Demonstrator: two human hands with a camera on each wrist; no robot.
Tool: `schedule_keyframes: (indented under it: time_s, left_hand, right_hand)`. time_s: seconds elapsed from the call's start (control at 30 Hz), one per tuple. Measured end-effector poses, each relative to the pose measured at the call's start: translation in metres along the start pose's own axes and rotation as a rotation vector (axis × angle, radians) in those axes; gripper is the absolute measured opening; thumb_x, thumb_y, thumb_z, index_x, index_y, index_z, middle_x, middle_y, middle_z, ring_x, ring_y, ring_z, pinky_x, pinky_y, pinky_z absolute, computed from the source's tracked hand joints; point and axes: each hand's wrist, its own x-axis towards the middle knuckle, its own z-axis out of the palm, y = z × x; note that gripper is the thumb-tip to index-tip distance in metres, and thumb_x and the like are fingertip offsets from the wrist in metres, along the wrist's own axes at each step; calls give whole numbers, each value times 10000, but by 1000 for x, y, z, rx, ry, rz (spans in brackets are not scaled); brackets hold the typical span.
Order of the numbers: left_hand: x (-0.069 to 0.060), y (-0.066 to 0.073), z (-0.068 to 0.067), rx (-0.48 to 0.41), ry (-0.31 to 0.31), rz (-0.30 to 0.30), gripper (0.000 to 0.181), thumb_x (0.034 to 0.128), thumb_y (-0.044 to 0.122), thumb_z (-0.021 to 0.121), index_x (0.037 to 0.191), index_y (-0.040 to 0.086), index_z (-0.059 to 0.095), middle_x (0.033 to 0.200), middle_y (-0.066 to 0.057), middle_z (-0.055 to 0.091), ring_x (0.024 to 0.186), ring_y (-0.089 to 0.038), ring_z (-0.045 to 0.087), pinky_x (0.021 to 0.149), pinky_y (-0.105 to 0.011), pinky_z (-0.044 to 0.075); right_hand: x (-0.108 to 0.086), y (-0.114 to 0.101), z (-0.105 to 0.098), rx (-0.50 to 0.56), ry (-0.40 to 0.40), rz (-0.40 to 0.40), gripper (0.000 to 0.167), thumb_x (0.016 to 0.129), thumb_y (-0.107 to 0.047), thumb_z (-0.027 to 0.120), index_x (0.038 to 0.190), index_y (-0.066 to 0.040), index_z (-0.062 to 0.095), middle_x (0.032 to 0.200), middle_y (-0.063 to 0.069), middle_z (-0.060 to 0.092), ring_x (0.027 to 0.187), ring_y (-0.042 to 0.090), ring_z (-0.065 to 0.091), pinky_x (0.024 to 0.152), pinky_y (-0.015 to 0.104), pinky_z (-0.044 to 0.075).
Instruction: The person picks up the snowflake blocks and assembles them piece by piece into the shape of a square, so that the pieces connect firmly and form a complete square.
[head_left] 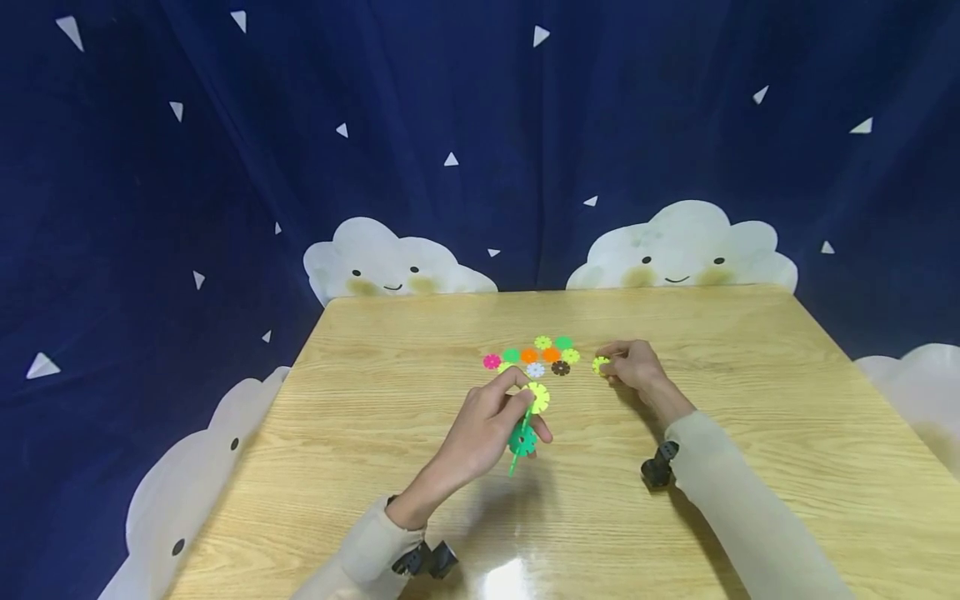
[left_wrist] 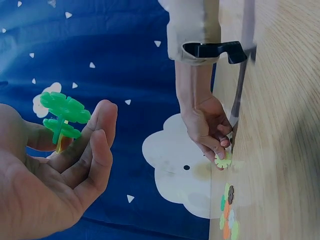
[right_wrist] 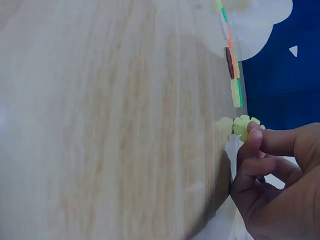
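My left hand (head_left: 480, 425) holds a small joined piece of notched plastic snowflake discs above the table. The piece has a yellow disc (head_left: 538, 398) at its top and a green disc (head_left: 522, 442) lower down; other green discs show nearly edge-on. In the left wrist view, two green discs (left_wrist: 65, 107) stand above the fingers, and the yellow part is mostly hidden by them. Farther right, my right hand (head_left: 636, 367) pinches a single yellow-green snowflake disc (right_wrist: 241, 126) between thumb and fingertips, close to the tabletop.
Loose snowflake discs in pink, orange (head_left: 529, 356), green, yellow, white and brown (head_left: 560, 367) lie in a cluster at the middle back of the wooden table (head_left: 375, 400). A dark blue curtain (head_left: 405, 100) with white clouds stands behind the table's far edge.
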Motion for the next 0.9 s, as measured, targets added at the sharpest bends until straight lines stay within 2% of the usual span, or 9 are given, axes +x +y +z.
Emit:
schedule_keyframes:
  time_s: [0.1,0.37,0.47,0.57,0.73,0.9]
  left_hand:
    - [0,0,1,-6,-2,1,216,1106,199,437,988,84,576,753,-88,767,590,-238,725,538,-254,538]
    - [2,0,2,-3,-2,-2,194,1099,201,432,984,123,567,750,-69,770,613,-290,738,529,-250,525]
    - [3,0,3,1,1,-6,192,1095,202,431,985,130,571,734,-30,768,621,-318,739,514,-235,496]
    - [3,-1,3,-1,7,-7,197,1092,192,430,977,114,569,720,-25,764,612,-338,734,501,-235,480]
    - [5,-2,3,-8,30,-21,202,1091,179,434,976,73,562,710,-61,758,567,-263,722,515,-256,526]
    - [7,-4,1,-14,62,-46,195,1092,161,438,995,49,564,706,-86,755,547,-173,709,522,-254,534]
  right_hand:
    - [-5,1,-2,3,-33,-2,374,987,8,639,1353,84,617,1216,205,629,715,86,619,615,216,541]
    - [-27,-10,-2,39,-141,-26,428,1007,-147,676,1399,9,598,965,40,627,727,123,572,605,254,452]
    - [-37,-17,-1,106,-181,-51,443,1005,-187,690,1402,-16,595,931,34,622,737,133,576,603,257,434]
    - [-47,-24,1,203,-215,-77,433,1003,-202,698,1382,-17,599,971,37,638,733,126,580,611,244,433]
    - [-70,-39,6,299,-221,-151,359,1015,-228,692,1296,-11,635,1015,47,646,705,113,561,599,233,430]
    - [-96,-54,14,302,-220,-278,283,1019,-225,690,1205,-12,682,922,33,641,664,133,546,551,254,420]
